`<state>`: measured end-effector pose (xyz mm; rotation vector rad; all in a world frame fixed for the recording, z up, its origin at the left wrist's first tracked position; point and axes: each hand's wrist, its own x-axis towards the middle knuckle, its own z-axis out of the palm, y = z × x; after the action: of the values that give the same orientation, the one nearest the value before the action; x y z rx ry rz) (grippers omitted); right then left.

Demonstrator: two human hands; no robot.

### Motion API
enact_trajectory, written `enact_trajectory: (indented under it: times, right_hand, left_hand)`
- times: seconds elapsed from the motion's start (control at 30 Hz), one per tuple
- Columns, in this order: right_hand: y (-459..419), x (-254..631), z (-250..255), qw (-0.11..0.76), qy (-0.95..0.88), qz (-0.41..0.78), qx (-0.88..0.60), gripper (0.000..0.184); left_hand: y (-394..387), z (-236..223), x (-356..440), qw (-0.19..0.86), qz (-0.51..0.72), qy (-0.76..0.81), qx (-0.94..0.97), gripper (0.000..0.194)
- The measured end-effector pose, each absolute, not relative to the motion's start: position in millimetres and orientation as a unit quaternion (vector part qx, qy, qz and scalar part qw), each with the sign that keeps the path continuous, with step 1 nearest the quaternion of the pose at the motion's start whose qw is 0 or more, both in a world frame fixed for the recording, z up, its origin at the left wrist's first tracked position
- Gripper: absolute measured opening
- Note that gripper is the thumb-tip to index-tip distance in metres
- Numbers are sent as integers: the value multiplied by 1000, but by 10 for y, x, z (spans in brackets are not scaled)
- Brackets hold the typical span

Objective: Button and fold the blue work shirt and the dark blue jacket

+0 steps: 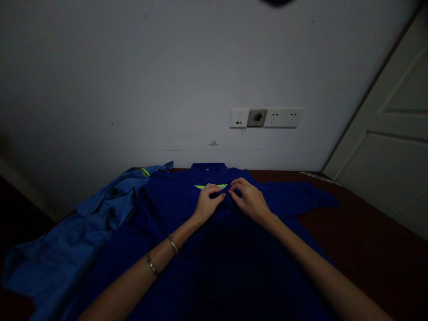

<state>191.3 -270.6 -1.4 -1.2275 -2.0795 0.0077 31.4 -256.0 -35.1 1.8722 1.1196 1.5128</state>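
A dark blue work shirt lies spread out with its collar toward the wall and one sleeve stretched to the right. A yellow-green strip shows on its chest, just behind my fingers. My left hand pinches the shirt's front near the middle, thumb against fingertips. Close beside it, my right hand pinches the same front part. A small gap separates the two hands. The exact bit of cloth between the fingertips is too dark to make out.
A lighter blue garment with a yellow-green strip lies rumpled on the left, partly under the shirt. The dark red tabletop meets a white wall with sockets. A pale panelled door stands at the right.
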Motion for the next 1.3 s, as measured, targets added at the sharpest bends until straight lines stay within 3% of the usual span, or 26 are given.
enact_trajectory:
  times: [0.13, 0.37, 0.5, 0.67, 0.77, 1.07, 1.3]
  right_hand:
    - [-2744, 1890, -19, 342, -805, -28, -484, 14]
    - [-2730, 1920, -29, 316, -781, -49, -537, 16]
    - [-2655, 1925, -84, 356, -766, 58, -533, 14]
    - [-2559, 1858, -141, 443, -653, 393, -473, 11]
    - [-2555, 1822, -108, 453, -552, 516, -473, 12]
    - [-2552, 1797, -150, 496, -508, 531, -463, 20]
    - [-2526, 1842, -145, 493, -504, 537, -463, 6]
  left_hand:
    - [-2618, -353, 316, 152, 542, 410, 717, 4]
    - [-2738, -295, 296, -111, 423, 419, 796, 11]
    - [-2749, -333, 304, -126, 421, 402, 803, 13]
    - [-2722, -398, 299, -131, 433, 373, 810, 13]
    - [-2706, -408, 279, -130, 436, 366, 812, 15]
    - [-2741, -380, 262, -206, 368, 322, 848, 21]
    - [-2735, -293, 239, -175, 422, 330, 826, 16]
